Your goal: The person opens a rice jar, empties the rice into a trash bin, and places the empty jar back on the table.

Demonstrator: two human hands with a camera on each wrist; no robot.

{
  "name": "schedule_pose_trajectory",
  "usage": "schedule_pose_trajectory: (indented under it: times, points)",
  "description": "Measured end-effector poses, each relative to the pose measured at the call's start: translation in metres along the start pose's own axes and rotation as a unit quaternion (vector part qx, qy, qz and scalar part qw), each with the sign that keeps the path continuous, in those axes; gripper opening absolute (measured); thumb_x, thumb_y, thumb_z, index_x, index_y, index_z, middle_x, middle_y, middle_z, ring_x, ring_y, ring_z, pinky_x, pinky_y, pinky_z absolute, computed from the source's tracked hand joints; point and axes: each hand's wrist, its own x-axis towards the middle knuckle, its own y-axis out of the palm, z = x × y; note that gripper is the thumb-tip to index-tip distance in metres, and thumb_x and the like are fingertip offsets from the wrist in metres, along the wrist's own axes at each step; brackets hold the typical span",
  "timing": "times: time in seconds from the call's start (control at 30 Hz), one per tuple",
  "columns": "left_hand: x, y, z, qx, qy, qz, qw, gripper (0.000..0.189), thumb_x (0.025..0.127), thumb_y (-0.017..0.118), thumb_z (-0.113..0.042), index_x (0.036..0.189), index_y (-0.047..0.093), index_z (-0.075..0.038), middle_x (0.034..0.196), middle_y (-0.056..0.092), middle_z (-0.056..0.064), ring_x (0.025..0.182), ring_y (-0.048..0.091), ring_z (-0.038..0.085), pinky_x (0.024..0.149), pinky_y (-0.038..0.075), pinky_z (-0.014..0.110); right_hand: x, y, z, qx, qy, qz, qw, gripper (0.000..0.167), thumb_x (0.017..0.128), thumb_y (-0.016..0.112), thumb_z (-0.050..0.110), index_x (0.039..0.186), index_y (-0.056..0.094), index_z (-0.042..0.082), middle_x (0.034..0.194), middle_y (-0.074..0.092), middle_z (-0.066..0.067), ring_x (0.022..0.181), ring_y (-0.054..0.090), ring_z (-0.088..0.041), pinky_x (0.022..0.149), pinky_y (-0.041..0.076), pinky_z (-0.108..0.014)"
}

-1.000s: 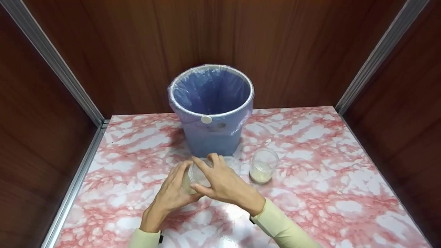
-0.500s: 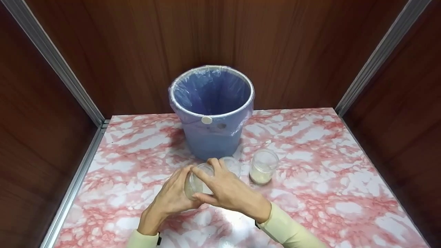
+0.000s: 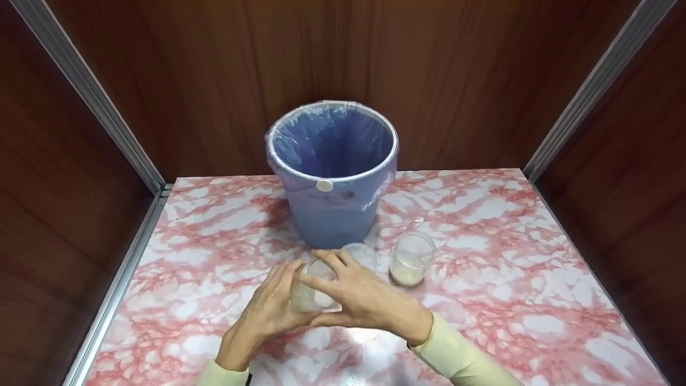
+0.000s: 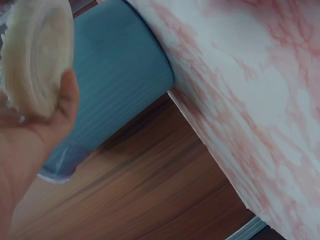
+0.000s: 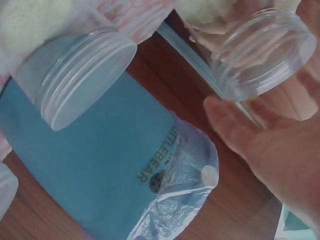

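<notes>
My left hand [image 3: 273, 300] grips the side of a clear plastic jar [image 3: 304, 298], tilted above the table and partly hidden by both hands. Pale contents show through its base in the left wrist view. My right hand [image 3: 362, 295] has its fingers bent around the jar's upper end, thumb on the near side. Whether a lid sits on that end I cannot tell. A second clear jar [image 3: 412, 258] stands to the right, with pale, grainy-looking contents at its bottom. Beyond my right fingers, a clear round disc like a lid [image 3: 363, 257] lies partly hidden.
A blue bin [image 3: 332, 214] lined with a thin plastic bag stands behind the hands, near the back wall. Red and white marbled covering spreads over the table [image 3: 482, 300]. Dark wood-look panels [image 3: 455, 80] with metal corner strips enclose the back and both sides.
My right hand has turned and shifted slightly right and toward me around the jar's upper end. The left hand keeps its grip; the second jar and bin stay put.
</notes>
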Motion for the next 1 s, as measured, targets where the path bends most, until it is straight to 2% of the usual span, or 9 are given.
schedule_pose_trajectory:
  times: [0.07,0.13,0.23,0.37,0.47,0.57,0.77,0.9,1.0]
  points:
    - [0.002,0.003,-0.003,0.041,0.002,-0.038,0.9984,0.094,0.058,0.090,-0.049,0.130,0.051,-0.003,0.120,0.060,0.010,0.107,0.059,0.025,0.088,0.053,0.041,0.000,0.001,0.000,-0.008,0.043,-0.006,0.9990,0.074,0.087,0.058,0.064,0.148,0.041,0.025,0.145,0.044,-0.018,0.120,0.054,-0.034,0.087,0.056,-0.045]
    - [0.004,0.006,-0.006,0.085,-0.003,-0.073,0.9937,0.092,0.057,0.090,-0.048,0.128,0.052,-0.004,0.118,0.060,0.011,0.104,0.059,0.027,0.081,0.054,0.042,0.001,0.004,0.001,-0.024,0.092,-0.010,0.9954,0.076,0.091,0.050,0.066,0.151,0.036,0.022,0.141,0.047,-0.022,0.117,0.058,-0.037,0.081,0.057,-0.047]
    - [0.007,0.009,-0.012,0.141,-0.023,-0.106,0.9841,0.092,0.053,0.091,-0.042,0.127,0.052,-0.006,0.118,0.059,0.012,0.100,0.058,0.029,0.070,0.053,0.040,0.002,0.009,0.002,-0.035,0.151,-0.012,0.9879,0.075,0.094,0.041,0.066,0.153,0.033,0.020,0.129,0.054,-0.022,0.096,0.065,-0.032,0.066,0.058,-0.042]
    - [0.009,0.011,-0.017,0.174,-0.037,-0.117,0.9770,0.098,0.047,0.094,-0.040,0.128,0.050,-0.006,0.119,0.057,0.012,0.100,0.057,0.030,0.067,0.052,0.040,0.005,0.015,0.004,-0.027,0.192,-0.016,0.9809,0.073,0.095,0.037,0.067,0.152,0.035,0.021,0.117,0.058,-0.017,0.064,0.061,-0.021,0.050,0.051,-0.033]
    - [0.009,0.011,-0.017,0.170,-0.032,-0.113,0.9785,0.098,0.047,0.094,-0.040,0.128,0.050,-0.006,0.120,0.057,0.012,0.101,0.058,0.030,0.069,0.052,0.040,0.007,0.015,0.006,-0.028,0.200,-0.024,0.9791,0.070,0.096,0.037,0.065,0.150,0.038,0.020,0.115,0.058,-0.015,0.058,0.057,-0.019,0.049,0.050,-0.032]
    - [0.009,0.009,-0.016,0.147,-0.020,-0.105,0.9833,0.096,0.050,0.094,-0.040,0.128,0.050,-0.005,0.123,0.058,0.012,0.105,0.060,0.031,0.073,0.054,0.042,0.007,0.014,0.008,-0.037,0.187,-0.035,0.9811,0.067,0.096,0.040,0.063,0.148,0.041,0.021,0.113,0.058,-0.014,0.060,0.057,-0.019,0.049,0.051,-0.033]
    - [0.009,0.002,-0.008,0.082,0.015,-0.076,0.9936,0.093,0.053,0.091,-0.036,0.129,0.050,-0.002,0.125,0.060,0.013,0.115,0.060,0.031,0.095,0.051,0.046,0.004,0.008,0.009,-0.061,0.121,-0.043,0.9898,0.067,0.092,0.052,0.062,0.147,0.041,0.026,0.122,0.055,-0.015,0.078,0.063,-0.024,0.049,0.054,-0.035]
    - [0.009,-0.005,-0.004,0.034,0.026,-0.033,0.9985,0.094,0.052,0.091,-0.037,0.131,0.049,-0.005,0.124,0.060,0.007,0.113,0.060,0.024,0.095,0.051,0.041,0.000,0.003,0.008,-0.065,0.051,-0.033,0.9960,0.068,0.088,0.060,0.060,0.147,0.041,0.030,0.134,0.050,-0.015,0.092,0.062,-0.028,0.059,0.057,-0.037]
    - [0.007,-0.009,-0.002,0.005,0.021,-0.007,0.9997,0.095,0.052,0.093,-0.038,0.131,0.049,-0.009,0.126,0.059,0.003,0.113,0.059,0.020,0.093,0.052,0.039,-0.001,-0.001,0.005,-0.056,-0.003,-0.023,0.9981,0.072,0.085,0.067,0.056,0.148,0.040,0.031,0.143,0.046,-0.012,0.104,0.058,-0.028,0.070,0.058,-0.036]
